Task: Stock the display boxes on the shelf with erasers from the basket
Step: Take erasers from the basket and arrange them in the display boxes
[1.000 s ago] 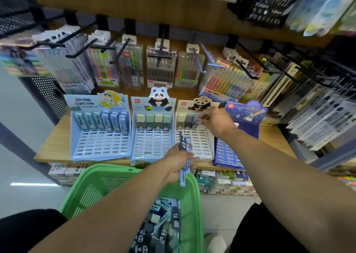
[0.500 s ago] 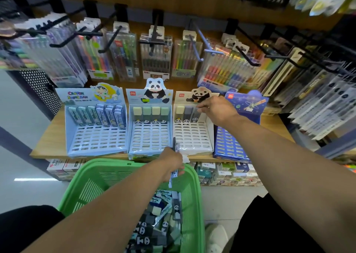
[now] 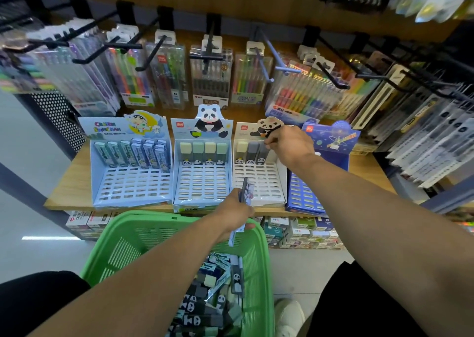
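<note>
Several display boxes stand in a row on the wooden shelf (image 3: 77,180): a light blue cartoon box (image 3: 132,185), a blue panda box (image 3: 202,185), a white panda box (image 3: 259,183) and a dark blue box (image 3: 305,193). My right hand (image 3: 287,144) pinches a dark panda eraser (image 3: 263,153) at the top row of the white box, beside two others. My left hand (image 3: 234,212) grips a few wrapped panda erasers (image 3: 245,195) upright over the far rim of the green basket (image 3: 128,242). Many loose erasers (image 3: 210,300) lie in the basket.
Pen packs (image 3: 210,75) hang on black hooks (image 3: 333,77) just above the boxes. More packs hang at the right (image 3: 423,131). Stacked small cartons (image 3: 300,231) fill the shelf below. A white shoe (image 3: 288,316) shows on the floor beside the basket.
The view has tilted down a little. My right hand stays at the white box's top row with the dark eraser; my left hand has turned its erasers more edge-on above the basket rim.
</note>
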